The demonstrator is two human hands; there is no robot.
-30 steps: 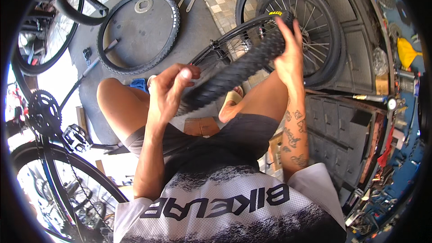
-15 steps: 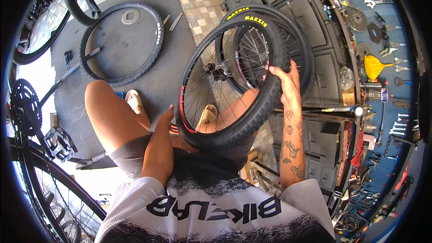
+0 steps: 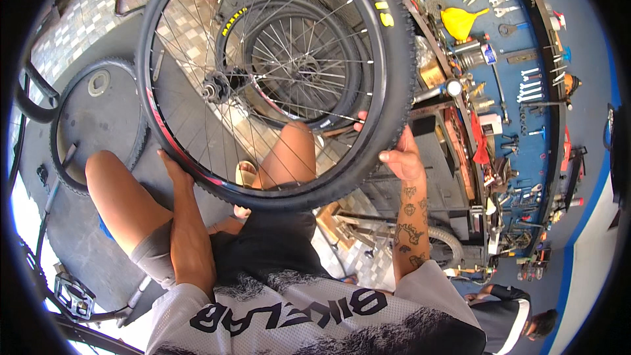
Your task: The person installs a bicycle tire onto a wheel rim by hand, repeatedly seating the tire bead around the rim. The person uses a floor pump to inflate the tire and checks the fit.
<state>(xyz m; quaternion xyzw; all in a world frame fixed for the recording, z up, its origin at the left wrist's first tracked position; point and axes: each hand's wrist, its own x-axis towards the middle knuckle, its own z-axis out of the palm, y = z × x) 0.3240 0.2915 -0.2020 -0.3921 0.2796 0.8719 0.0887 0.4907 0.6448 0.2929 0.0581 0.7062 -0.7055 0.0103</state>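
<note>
Between both hands, spoked wheel (image 3: 276,85).

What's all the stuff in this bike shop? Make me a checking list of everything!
Surface: grey floor, part tiled.
Job's things: big spoked wheel with knobby black tyre, held up over the knees.
Clutter: loose tyre flat on the floor; second wheel behind the held one; pedal at lower left.
Fingers: left hand under the tyre's lower left edge; right hand gripping its right edge.
Cables: nothing seen.
Surroundings: blue tool wall with wrenches, yellow funnel; another person at lower right.
</note>
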